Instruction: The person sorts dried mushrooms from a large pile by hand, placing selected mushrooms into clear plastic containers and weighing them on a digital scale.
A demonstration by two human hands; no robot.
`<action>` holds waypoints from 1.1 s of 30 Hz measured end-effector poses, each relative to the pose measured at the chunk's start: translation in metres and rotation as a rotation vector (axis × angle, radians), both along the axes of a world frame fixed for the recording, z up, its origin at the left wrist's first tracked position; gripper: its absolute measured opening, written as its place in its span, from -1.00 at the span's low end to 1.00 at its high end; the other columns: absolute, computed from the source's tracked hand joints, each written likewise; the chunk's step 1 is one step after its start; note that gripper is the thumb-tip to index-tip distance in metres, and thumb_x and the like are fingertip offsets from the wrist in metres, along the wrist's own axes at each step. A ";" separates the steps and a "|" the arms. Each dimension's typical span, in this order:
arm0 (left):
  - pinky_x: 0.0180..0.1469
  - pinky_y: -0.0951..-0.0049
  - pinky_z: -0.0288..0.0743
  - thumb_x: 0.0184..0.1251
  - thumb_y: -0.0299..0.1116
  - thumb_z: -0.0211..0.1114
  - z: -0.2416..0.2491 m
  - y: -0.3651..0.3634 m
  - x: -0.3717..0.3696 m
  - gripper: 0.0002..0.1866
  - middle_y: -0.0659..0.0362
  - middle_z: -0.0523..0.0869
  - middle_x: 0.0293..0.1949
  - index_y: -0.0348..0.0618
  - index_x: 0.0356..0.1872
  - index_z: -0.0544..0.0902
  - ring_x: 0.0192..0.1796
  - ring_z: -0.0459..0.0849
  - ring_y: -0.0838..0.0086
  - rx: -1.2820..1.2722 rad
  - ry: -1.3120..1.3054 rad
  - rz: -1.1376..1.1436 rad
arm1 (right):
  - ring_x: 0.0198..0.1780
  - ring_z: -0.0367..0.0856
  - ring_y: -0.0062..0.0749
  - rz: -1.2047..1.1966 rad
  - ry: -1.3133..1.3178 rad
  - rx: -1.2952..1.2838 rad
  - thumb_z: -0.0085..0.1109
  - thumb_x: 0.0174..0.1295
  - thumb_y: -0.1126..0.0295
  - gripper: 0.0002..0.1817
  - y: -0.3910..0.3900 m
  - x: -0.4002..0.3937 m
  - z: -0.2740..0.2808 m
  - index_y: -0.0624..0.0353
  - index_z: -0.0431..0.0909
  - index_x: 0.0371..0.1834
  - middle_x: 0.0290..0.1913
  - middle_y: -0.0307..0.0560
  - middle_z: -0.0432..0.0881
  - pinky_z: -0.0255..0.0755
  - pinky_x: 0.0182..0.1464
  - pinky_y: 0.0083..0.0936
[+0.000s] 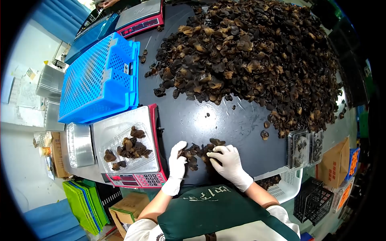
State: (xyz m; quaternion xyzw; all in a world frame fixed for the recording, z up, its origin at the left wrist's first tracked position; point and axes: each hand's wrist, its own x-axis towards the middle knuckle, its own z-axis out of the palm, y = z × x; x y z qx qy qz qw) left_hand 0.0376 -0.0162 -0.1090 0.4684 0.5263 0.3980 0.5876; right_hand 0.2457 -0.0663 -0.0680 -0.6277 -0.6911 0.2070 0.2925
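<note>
Brown wood ear mushrooms lie in a small group at the table's near edge, between my two white-gloved hands. My left hand touches the left side of this group with its fingers curled round some pieces. On the right side, my right hand has its fingers bent and pressed on more pieces. Left of my left hand stands a red and silver scale. On its plate is a clear plastic tray with a few mushroom clumps in it.
A large mushroom heap covers the far right of the dark table. Blue crates and a second scale are at the left. Clear trays sit at the right edge, above a white basket.
</note>
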 end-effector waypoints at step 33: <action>0.50 -0.14 -0.16 -0.06 -0.25 0.40 0.002 -0.016 -0.001 0.00 -0.14 0.25 0.41 -0.32 0.46 0.11 0.49 0.11 -0.17 0.529 0.570 -0.681 | 0.07 0.48 -0.31 0.251 -0.169 0.104 0.43 -0.12 0.16 -0.37 0.001 -0.007 -0.035 -0.05 0.53 0.13 0.04 -0.26 0.56 0.31 0.10 -0.26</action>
